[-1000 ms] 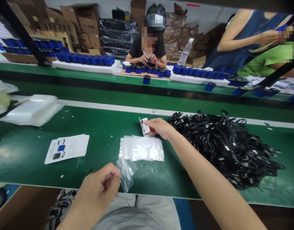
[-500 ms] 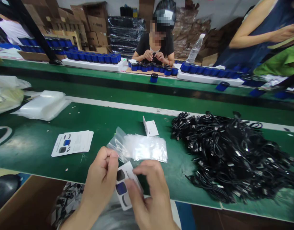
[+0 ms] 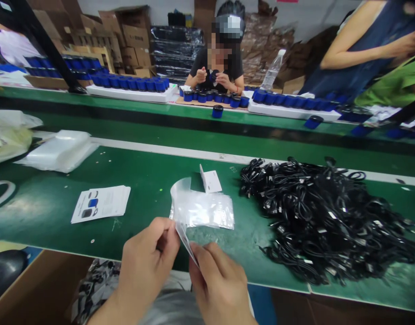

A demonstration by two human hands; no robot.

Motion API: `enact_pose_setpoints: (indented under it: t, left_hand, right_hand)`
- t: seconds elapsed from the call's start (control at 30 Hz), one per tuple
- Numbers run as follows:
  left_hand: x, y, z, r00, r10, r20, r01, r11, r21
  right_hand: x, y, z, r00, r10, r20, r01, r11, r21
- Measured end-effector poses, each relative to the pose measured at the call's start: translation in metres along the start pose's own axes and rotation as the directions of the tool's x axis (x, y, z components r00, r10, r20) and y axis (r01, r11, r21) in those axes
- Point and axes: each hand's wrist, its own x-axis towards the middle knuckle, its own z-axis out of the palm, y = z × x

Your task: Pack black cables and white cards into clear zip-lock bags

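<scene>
My left hand [image 3: 153, 253] is closed in a pinch on the edge of a clear plastic bag [image 3: 181, 192], whose far end curls upward. In my right hand [image 3: 217, 275] a printed leaflet [image 3: 186, 243] is gripped, turned nearly edge-on. The leaflet's far end meets my left fingertips at the bag; whether it is inside the bag's mouth I cannot tell. Just beyond my hands lies a stack of clear plastic bags [image 3: 212, 211]. A folded white leaflet [image 3: 212, 181] stands half open behind that stack.
A pile of black cables [image 3: 315, 216] covers the right side of the green table. On the left lie a stack of leaflets [image 3: 106, 203] and a plastic-wrapped bundle [image 3: 58, 149]. Across the belt, a person in black [image 3: 217, 67] handles something behind rows of blue-and-black canisters [image 3: 133, 82].
The leaflet has turned from face-up to nearly edge-on and moved up to my left fingertips. My right fingers have closed around it. The bag has swung upright and slightly right.
</scene>
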Motion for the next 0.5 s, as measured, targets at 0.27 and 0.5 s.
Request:
enact_pose_setpoints:
  t: [0.27,0.5]
  left_hand:
    - [-0.01,0.003,0.005,0.94,0.3,0.163,-0.324,0.934,0.15]
    - [-0.02,-0.011,0.004,0.927,0.341,0.157,-0.346,0.938,0.01]
  right_hand:
    - [0.012,-0.001,-0.014,0.925,0.268,0.268,-0.296,0.953,0.069]
    - [0.017,0.015,-0.025,0.784,0.447,0.431,-0.597,0.734,0.324]
